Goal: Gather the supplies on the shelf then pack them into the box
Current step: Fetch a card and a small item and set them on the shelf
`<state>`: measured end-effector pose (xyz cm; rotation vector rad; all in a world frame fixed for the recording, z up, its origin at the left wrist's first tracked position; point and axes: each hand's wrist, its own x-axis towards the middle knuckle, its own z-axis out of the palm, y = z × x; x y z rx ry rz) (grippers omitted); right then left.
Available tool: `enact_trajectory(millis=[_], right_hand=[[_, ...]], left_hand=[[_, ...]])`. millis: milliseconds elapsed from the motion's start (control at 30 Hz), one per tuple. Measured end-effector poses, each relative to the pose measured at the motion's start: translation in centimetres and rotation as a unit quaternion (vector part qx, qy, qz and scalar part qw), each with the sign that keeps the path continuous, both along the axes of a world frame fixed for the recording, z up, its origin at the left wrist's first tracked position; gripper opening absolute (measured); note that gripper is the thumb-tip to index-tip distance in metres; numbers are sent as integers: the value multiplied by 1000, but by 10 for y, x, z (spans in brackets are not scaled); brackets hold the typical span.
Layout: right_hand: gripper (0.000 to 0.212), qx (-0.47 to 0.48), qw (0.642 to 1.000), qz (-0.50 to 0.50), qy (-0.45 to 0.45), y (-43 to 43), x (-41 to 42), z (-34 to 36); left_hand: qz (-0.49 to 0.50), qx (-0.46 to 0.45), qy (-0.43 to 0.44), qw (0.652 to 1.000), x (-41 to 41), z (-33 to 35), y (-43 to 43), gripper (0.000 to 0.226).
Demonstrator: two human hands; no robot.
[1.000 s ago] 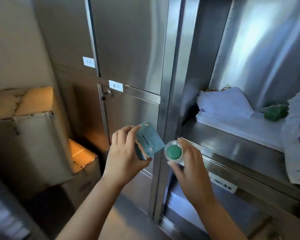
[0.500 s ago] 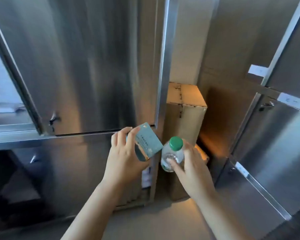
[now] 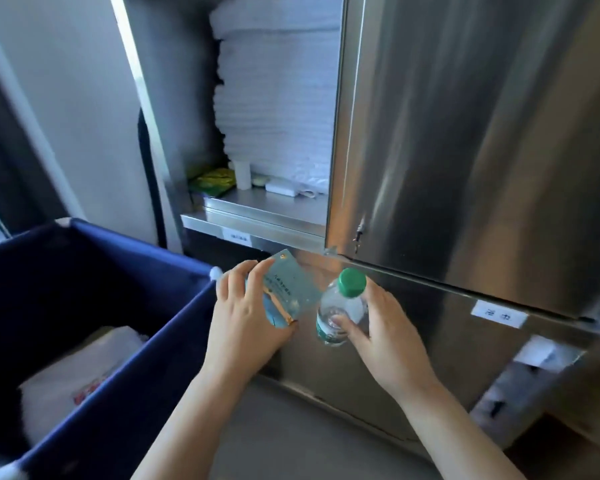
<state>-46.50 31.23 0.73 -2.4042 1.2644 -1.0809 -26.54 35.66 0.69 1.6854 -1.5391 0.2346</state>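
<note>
Left hand: our left hand [image 3: 246, 327] is clamped on a flat teal carton [image 3: 288, 289], with the fingers curled over its near-left edge.
Right hand: our right hand [image 3: 385, 337] is wrapped round the lower body of a small water bottle [image 3: 340, 313]. The two hands are close together but do not touch.
Where the supplies are: both are in the air in front of the steel cabinet door [image 3: 465, 133], just right of the blue fabric bin [image 3: 136, 393] and not yet over it. We take the bin to be the box, but cannot be sure.
Risk, bottle: the wall is smooth and the grip is low, so the bottle could slide out or tip towards its green cap [image 3: 352, 282].
Risk, carton: we hold it by one edge, so it could twist loose or catch the bin rim.
Risk, landing: a dropped bottle could dent the carton or roll under the white bag [image 3: 84, 368] in the bin.
Risk, leftovers: small things remain on the shelf [image 3: 274, 206] and are easily missed.
Bottle: clear thin plastic, round, with a ribbed cap.
Carton: printed card, thin, with square corners.
Bin: soft woven cloth with sagging walls.
Cabinet: brushed steel, hard and glaring.
Towels [image 3: 278, 98]: white terry, folded and stacked high at the far end of the shelf.
</note>
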Motion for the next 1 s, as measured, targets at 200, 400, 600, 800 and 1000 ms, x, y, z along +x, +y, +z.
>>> enact_trajectory(millis=[200, 400, 600, 800, 1000], right_hand=[[54, 23, 997, 74, 11, -35, 56, -7], [58, -1, 996, 89, 29, -101, 81, -4], [55, 4, 994, 106, 19, -182, 99, 5], [54, -33, 993, 111, 0, -255, 128, 23], [56, -24, 991, 129, -36, -301, 165, 26]], left_hand=[[58, 22, -4, 998, 49, -10, -12, 90], [86, 32, 10, 996, 69, -15, -68, 91], [101, 34, -12, 994, 84, -6, -148, 88], [119, 43, -16, 992, 106, 8, -215, 88], [156, 50, -10, 987, 136, 12, -259, 88]])
